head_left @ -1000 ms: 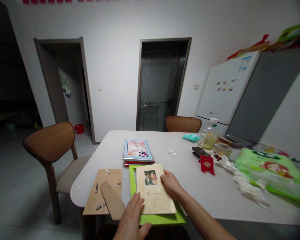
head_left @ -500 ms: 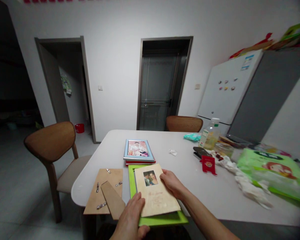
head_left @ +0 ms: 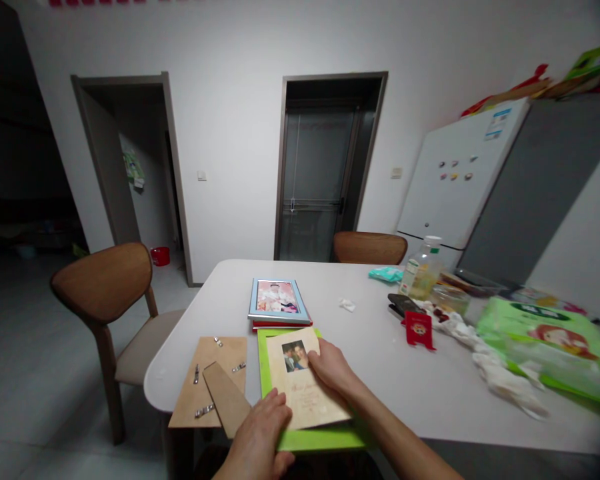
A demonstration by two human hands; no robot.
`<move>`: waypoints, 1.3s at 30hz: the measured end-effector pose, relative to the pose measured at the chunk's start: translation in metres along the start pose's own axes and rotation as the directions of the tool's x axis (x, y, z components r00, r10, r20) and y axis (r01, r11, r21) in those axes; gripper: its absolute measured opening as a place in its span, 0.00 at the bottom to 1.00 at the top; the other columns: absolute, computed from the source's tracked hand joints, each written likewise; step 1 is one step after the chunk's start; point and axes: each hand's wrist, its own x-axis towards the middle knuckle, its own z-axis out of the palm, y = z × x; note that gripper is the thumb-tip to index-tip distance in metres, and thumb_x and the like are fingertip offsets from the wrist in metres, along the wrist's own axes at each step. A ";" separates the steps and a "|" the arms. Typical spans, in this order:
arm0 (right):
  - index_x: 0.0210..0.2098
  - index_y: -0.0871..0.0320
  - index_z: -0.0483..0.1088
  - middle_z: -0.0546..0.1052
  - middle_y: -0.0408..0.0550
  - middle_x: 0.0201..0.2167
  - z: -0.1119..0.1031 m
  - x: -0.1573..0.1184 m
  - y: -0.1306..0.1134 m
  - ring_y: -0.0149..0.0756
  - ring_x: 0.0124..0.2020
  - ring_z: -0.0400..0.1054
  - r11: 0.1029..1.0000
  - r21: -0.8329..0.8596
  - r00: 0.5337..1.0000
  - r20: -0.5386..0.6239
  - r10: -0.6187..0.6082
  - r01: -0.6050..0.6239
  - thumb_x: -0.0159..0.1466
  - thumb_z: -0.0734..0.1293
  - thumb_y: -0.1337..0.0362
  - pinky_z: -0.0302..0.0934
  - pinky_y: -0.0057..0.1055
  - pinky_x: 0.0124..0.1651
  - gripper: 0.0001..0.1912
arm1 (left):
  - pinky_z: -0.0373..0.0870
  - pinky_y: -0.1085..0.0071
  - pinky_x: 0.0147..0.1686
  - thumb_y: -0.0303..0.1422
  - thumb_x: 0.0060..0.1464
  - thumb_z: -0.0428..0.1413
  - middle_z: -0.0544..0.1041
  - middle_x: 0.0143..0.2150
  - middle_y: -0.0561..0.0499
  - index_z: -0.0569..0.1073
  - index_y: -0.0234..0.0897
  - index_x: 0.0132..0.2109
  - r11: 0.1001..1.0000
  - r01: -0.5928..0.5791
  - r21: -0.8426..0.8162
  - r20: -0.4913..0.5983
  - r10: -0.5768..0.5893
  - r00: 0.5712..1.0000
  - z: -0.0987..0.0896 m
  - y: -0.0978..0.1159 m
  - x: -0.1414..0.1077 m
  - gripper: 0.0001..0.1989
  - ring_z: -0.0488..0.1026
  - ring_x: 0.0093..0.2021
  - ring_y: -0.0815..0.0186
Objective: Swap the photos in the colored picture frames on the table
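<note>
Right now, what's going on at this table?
A person's right hand holds a photo card by its right side, over a green frame. The left hand is at the card's lower left edge. To the left, a clipped board lies with its stand; beyond the green frame, a blue frame tops a stack.

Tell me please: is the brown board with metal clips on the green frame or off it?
Off: the brown board lies left of the green frame, white tabletop showing between them.

The white tabletop carries a brown board, a green frame and stacked frames; to the right, a bottle and green package.
</note>
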 end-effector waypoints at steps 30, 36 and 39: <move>0.41 0.56 0.65 0.67 0.53 0.37 0.083 -0.076 -0.099 0.47 0.40 0.57 0.832 -0.238 0.860 0.248 -0.446 0.501 0.43 0.66 0.50 0.47 0.44 0.44 0.28 | 0.60 0.61 0.51 0.24 0.37 0.50 0.66 0.53 0.44 0.65 0.36 0.49 0.911 0.239 0.337 -0.478 -0.053 0.877 -0.027 -0.137 -0.041 0.26 0.62 0.53 0.58; 0.43 0.56 0.64 0.66 0.52 0.38 0.084 -0.073 -0.102 0.44 0.40 0.58 0.888 -0.089 0.880 0.211 -0.425 0.451 0.43 0.65 0.63 0.52 0.38 0.42 0.25 | 0.62 0.61 0.50 0.27 0.40 0.51 0.67 0.51 0.47 0.67 0.39 0.47 0.950 0.191 0.246 -0.553 -0.025 0.833 -0.036 -0.129 -0.038 0.22 0.63 0.52 0.58; 0.46 0.58 0.63 0.66 0.51 0.40 0.059 -0.075 -0.098 0.41 0.42 0.57 0.883 0.057 0.873 0.134 -0.468 0.465 0.44 0.63 0.66 0.53 0.34 0.44 0.28 | 0.62 0.60 0.49 0.28 0.42 0.51 0.67 0.52 0.47 0.67 0.40 0.47 0.966 0.113 0.231 -0.585 0.045 0.810 -0.040 -0.104 -0.035 0.21 0.63 0.52 0.58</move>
